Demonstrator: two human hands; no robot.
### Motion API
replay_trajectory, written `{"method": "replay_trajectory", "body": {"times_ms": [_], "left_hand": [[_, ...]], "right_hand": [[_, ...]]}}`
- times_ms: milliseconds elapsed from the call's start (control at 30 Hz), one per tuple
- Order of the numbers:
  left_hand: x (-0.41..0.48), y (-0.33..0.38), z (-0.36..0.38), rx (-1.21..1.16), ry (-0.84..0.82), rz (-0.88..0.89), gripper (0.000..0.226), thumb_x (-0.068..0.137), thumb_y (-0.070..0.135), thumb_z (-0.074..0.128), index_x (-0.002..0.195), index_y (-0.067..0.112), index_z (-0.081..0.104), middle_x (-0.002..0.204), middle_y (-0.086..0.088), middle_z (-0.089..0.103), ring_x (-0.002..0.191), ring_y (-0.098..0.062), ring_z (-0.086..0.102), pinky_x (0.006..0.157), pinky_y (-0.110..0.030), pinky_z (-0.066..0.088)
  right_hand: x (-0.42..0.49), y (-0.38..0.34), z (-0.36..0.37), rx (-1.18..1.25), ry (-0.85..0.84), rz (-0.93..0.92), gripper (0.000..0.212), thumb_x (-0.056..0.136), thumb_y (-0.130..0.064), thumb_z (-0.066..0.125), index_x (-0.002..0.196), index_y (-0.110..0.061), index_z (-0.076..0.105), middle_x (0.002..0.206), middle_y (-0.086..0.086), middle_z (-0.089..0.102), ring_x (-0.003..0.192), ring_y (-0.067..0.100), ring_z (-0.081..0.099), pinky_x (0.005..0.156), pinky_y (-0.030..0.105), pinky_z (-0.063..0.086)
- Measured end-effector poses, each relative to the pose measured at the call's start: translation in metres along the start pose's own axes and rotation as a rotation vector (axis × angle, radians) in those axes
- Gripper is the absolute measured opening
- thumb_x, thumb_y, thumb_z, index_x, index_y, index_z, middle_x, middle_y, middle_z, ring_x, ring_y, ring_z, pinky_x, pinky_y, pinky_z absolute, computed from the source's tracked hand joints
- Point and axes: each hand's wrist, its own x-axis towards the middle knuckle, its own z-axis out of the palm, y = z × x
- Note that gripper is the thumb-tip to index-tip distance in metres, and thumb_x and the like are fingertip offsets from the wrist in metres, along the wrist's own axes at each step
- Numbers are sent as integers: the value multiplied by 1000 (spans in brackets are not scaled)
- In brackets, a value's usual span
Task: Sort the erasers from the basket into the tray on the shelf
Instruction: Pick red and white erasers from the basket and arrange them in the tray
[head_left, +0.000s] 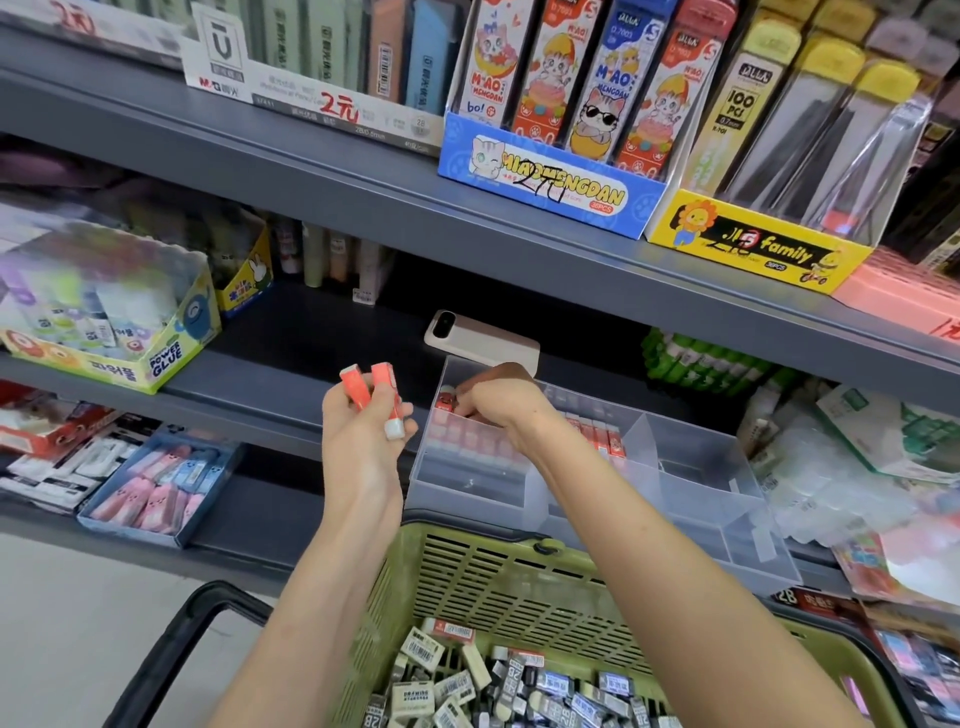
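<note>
Curled round two red erasers (356, 387), the left hand (363, 441) holds them upright side by side just left of the tray (691, 499), with their tops poking above the fingers and one white tip showing below. The right hand (501, 402) reaches into the tray's far left compartment, fingers bent down onto the end eraser (445, 404) of a row of red erasers (467, 441) standing packed there. The knuckles hide whether it pinches that piece or only presses it, so I cannot tell. The tray sits on the shelf (291, 374), its other compartments looking mostly bare, and the green basket (467, 561) hangs just below it, holding a loose pile of erasers (467, 686) in black-and-white sleeves. These look like small, light, firm blocks, not fragile, so several should fit in one hand. Their paper sleeves may slide off, so each is probably best taken across its long sides, over the sleeve. The thin clear tray may shift if pushed hard.
</note>
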Motion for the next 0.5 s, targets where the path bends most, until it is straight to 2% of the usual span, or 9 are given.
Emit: {"method": "replay_trajectory", "body": {"times_ms": [67, 167, 300, 367, 433, 500], "left_hand": [[-1, 0, -1, 21, -7, 2, 4, 97, 18, 54, 100, 17, 56, 86, 1, 56, 73, -10, 56, 64, -24, 50], [-3, 1, 0, 80, -9, 13, 6, 93, 25, 60, 94, 19, 57, 86, 2, 58, 72, -8, 55, 56, -19, 48], [-5, 0, -1, 144, -19, 48, 8, 90, 26, 64, 93, 21, 58, 91, 0, 61, 74, -7, 54, 59, -19, 45], [-4, -1, -2, 156, -25, 56, 9, 89, 25, 65, 93, 22, 59, 94, -2, 63, 79, -9, 56, 62, -21, 45], [-4, -2, -2, 157, -48, 63, 8, 89, 20, 65, 94, 20, 58, 94, -4, 63, 80, -11, 56, 62, -21, 46], [-3, -4, -2, 172, -78, 84, 11, 89, 20, 65, 97, 19, 58, 87, -2, 61, 74, -10, 54, 61, -20, 46]], "right_hand": [[-3, 1, -1, 86, -47, -7, 34, 85, 1, 53, 118, -1, 61, 122, 17, 61, 98, 26, 61, 84, 30, 49], [-5, -1, 2, 16, -107, -22, 37, 90, -2, 47, 126, -4, 56, 130, 16, 56, 119, 29, 54, 91, 31, 46], [-5, -4, -1, -211, -120, -60, 35, 92, 1, 44, 124, -3, 58, 127, 12, 59, 115, 27, 55, 98, 33, 45], [-7, -1, -4, -154, -128, -72, 36, 91, 2, 45, 124, -3, 58, 127, 14, 59, 116, 28, 55, 97, 33, 45], [-11, 2, -5, -58, -70, -118, 33, 88, 2, 46, 117, -1, 61, 119, 18, 62, 109, 31, 59, 93, 35, 48], [-19, 5, -5, 111, 39, -224, 24, 89, -4, 49, 106, -7, 66, 97, 13, 70, 84, 23, 63, 79, 33, 54]]}}
